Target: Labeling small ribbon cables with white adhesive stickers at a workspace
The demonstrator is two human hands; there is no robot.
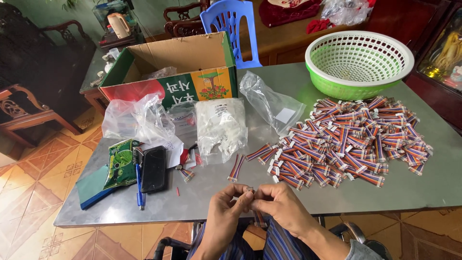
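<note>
Both hands met at the near edge of the desk [192, 202], the left hand [226, 212] and right hand [284, 207] pinching together a small white connector [250, 191]. Its striped ribbon cable [260, 219] hung down between them. The piece looked light and soft, the plastic end stiff, best gripped there. A big pile of similar cables [351, 142] lay near.

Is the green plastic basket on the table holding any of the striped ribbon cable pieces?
No, the green basket looks empty, while the ribbon cable pieces lie heaped on the table in front of it.
</note>
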